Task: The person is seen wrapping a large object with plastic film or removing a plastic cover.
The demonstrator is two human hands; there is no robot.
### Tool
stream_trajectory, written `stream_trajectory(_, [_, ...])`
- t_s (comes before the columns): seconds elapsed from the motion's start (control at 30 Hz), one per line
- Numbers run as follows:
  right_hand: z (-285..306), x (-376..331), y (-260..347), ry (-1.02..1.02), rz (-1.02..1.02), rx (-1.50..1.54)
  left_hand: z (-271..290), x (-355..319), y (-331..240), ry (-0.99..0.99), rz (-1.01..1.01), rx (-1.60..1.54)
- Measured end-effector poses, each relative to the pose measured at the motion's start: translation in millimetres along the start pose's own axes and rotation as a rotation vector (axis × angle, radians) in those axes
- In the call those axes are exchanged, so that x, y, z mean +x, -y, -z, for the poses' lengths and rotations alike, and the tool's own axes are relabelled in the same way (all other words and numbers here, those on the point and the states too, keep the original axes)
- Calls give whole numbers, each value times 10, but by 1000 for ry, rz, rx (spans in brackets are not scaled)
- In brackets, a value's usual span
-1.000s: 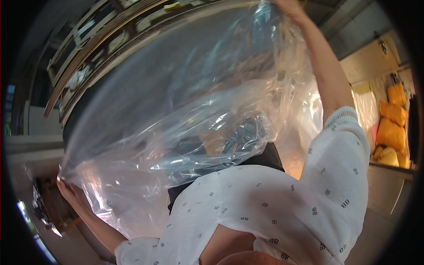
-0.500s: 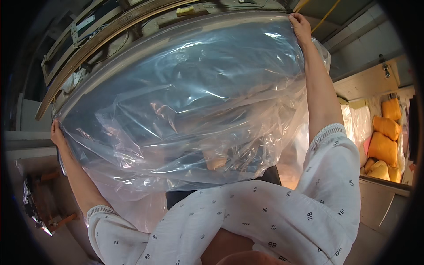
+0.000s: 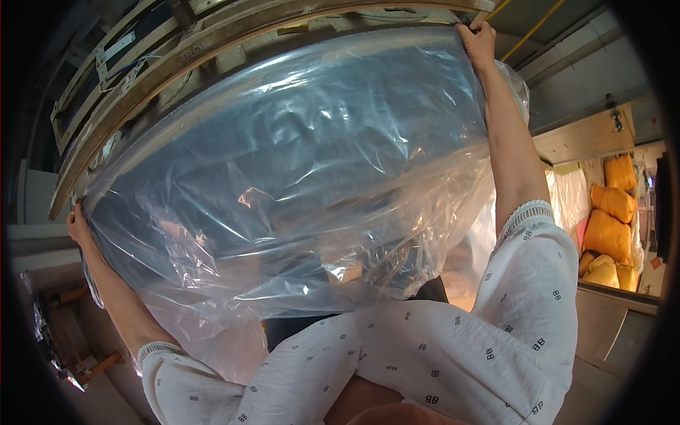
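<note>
A large clear plastic sheet (image 3: pixel 283 163) hangs spread between my two hands, wrinkled and shiny. Its far edge runs taut in front of a wooden frame. At the far right, my right hand (image 3: pixel 479 44) pinches the sheet's corner, fingers pressed together. Over at the left, my left hand (image 3: pixel 78 225) is closed on the other end of the same edge. Both arms are stretched wide. The lower part of the sheet bunches in loose folds near my body.
Just beyond the sheet stands a long wooden bar (image 3: pixel 205 46) with slatted framework behind it. Orange stuffed bundles (image 3: pixel 609 227) are stacked at the right, beside a wooden panel (image 3: pixel 588 134). A brown framed object (image 3: pixel 78 333) stands low at the left.
The wooden bar now appears lower and closer to the sheet's far edge. My left hand has shifted slightly left and down with the sheet. Both hands keep their hold.
</note>
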State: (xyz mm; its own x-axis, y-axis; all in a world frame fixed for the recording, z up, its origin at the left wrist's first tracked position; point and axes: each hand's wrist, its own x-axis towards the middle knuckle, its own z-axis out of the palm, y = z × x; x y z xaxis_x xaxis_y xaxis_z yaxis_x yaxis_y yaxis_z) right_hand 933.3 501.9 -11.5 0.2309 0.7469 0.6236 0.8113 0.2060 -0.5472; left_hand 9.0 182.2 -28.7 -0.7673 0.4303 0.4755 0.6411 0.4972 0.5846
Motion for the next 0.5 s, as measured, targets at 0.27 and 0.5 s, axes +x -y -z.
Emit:
stream_trajectory(0.27, [-52, 93, -173, -42, -38, 140, 81, 213, 426, 92, 358, -555])
stream_trajectory(0.5, [-28, 134, -98, -79, -96, 164, 101, 229, 404, 11, 355, -583])
